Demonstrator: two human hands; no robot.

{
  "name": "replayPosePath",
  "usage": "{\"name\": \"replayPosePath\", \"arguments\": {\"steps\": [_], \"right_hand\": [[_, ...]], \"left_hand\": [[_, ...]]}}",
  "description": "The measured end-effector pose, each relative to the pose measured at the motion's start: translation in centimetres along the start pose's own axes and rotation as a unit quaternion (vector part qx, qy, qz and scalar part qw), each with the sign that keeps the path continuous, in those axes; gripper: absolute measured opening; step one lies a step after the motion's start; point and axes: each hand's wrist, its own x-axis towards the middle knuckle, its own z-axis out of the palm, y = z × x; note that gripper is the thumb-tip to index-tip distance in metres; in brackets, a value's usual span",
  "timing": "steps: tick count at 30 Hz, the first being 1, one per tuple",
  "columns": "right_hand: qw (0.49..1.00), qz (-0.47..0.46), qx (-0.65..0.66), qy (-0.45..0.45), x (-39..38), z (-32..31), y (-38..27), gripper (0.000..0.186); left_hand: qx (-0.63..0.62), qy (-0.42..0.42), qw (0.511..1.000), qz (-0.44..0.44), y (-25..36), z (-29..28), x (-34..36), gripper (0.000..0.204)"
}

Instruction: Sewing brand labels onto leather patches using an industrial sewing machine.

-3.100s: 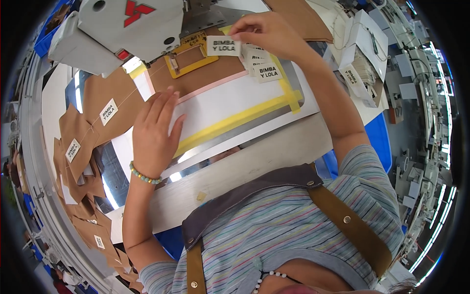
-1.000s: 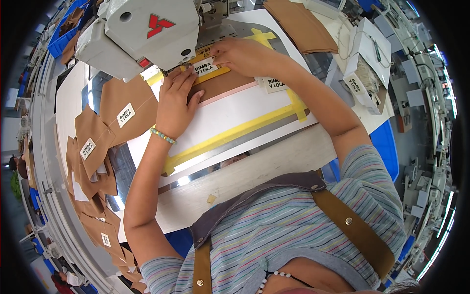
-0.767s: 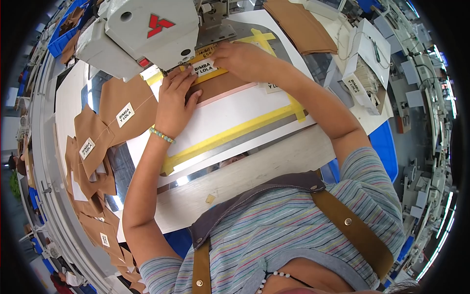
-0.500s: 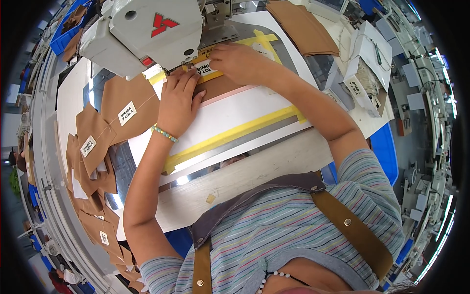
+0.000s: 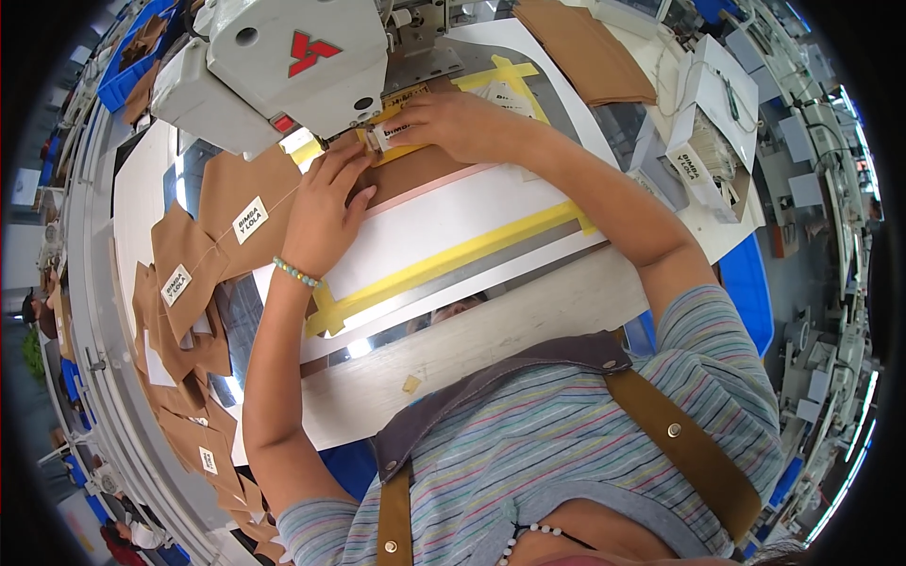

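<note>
A brown fabric piece (image 5: 415, 174) lies on the white machine bed, under the head of a white sewing machine (image 5: 274, 66). My left hand (image 5: 321, 212) lies flat on the fabric's left part, fingers pointing at the needle area. My right hand (image 5: 453, 123) presses a small white label (image 5: 389, 132) onto the fabric, inside a yellow frame right by the presser foot. Yellow tape lines (image 5: 453, 259) mark out the bed around the fabric.
A chain of sewn brown pieces with white labels (image 5: 189, 274) trails off the table's left side. More brown pieces (image 5: 580, 47) lie at the far right, next to a white box of labels (image 5: 703, 151). The table's pale front edge (image 5: 491, 330) is near my body.
Both hands have moved from the open bed up to the needle area. The label that my right hand lifted earlier now lies on the fabric under the machine head.
</note>
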Motion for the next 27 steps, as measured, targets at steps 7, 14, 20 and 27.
{"name": "replayPosePath", "arguments": {"steps": [7,14,20,27], "right_hand": [[1.000,-0.011,-0.017,-0.015,0.2,-0.4,-0.2,0.048],[0.999,-0.003,0.001,-0.037,0.3,-1.1,-0.7,0.042],[0.999,0.013,-0.002,-0.045,0.7,-1.2,-1.0,0.039],[0.999,-0.014,-0.024,0.027,1.3,0.1,0.0,0.038]], "left_hand": [[0.020,0.004,1.000,-0.018,0.3,-0.8,-1.4,0.037],[0.029,0.007,1.000,-0.003,0.2,-0.8,-1.2,0.034],[0.031,-0.001,1.000,-0.003,0.1,-1.1,-1.0,0.032],[0.045,0.018,0.999,-0.021,0.6,-1.5,-1.3,0.033]]}}
